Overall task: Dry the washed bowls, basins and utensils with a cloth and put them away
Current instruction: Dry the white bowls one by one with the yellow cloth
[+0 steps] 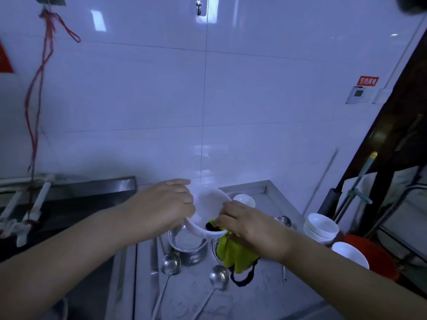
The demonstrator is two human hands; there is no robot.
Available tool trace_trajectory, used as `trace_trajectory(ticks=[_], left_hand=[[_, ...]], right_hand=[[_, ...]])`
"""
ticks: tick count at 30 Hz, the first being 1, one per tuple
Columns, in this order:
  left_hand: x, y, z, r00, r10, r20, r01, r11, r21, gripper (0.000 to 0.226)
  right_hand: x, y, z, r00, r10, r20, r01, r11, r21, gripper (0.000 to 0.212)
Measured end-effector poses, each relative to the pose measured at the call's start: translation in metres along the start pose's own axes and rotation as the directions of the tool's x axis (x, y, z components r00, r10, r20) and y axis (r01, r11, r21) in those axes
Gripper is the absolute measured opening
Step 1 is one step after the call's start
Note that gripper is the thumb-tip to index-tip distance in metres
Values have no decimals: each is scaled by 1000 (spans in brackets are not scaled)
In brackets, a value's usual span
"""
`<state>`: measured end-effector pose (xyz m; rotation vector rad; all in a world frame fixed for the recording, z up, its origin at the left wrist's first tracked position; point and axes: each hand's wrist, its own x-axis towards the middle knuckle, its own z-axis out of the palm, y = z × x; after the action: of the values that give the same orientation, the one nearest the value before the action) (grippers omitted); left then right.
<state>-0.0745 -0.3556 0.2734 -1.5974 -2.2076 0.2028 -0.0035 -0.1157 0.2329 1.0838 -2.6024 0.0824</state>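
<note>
Here left hand (161,204) grips white bowl (208,204) rim; right hand (249,225) fingers pinch cloth (233,255).

Tiled kitchen: steel counter (254,294), ladles (170,264).

Round white bowl (208,204), plain. Yellow-green cloth (233,255) showing black trim. Steel basin (189,245), ladles (171,264) and counter (254,294) reading silver-grey. Round tub (374,257) showing orange-red. Wall tiles (161,88) glossy white.

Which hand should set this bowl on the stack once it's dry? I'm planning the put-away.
Probably the left hand: it grips the white bowl, while the right hand holds the yellow cloth. The stacked bowls sit on the right, though.
</note>
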Motion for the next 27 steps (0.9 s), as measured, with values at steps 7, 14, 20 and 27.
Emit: trace_trajectory(ticks=[7,14,20,27], left_hand=[[6,26,13,986,134,-97,-139,989,-46,17],[23,29,42,973,198,-117,-215,964,-157,17],[54,42,59,944,301,-132,-321,931,-172,26],[116,116,72,933,343,-110,-354,931,-96,39]], right_hand=[[-4,-41,17,980,195,-45,-188,974,127,32],[-32,-43,23,934,354,53,-358,924,136,39],[-77,-31,16,912,401,87,-405,914,24,34],[-118,-20,37,792,608,-46,-592,785,182,20]])
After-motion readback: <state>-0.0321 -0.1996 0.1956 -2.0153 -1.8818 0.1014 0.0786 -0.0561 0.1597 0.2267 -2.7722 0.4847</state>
